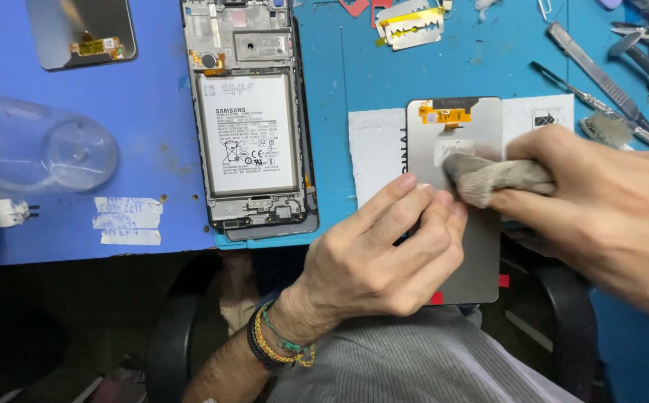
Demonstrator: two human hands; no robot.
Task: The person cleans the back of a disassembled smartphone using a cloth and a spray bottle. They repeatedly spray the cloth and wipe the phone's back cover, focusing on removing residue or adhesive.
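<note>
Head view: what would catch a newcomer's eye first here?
Centre right, the right hand presses a grey cloth onto the back of a loose screen panel, while the left hand steadies the panel's near edge. Left of that, an opened phone with its white battery bare lies on the blue mat.

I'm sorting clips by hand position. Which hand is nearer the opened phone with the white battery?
Left. The left hand lies just right of the opened phone, fingertips on the grey display panel; the right hand is farther right, pinching a cloth.
</note>
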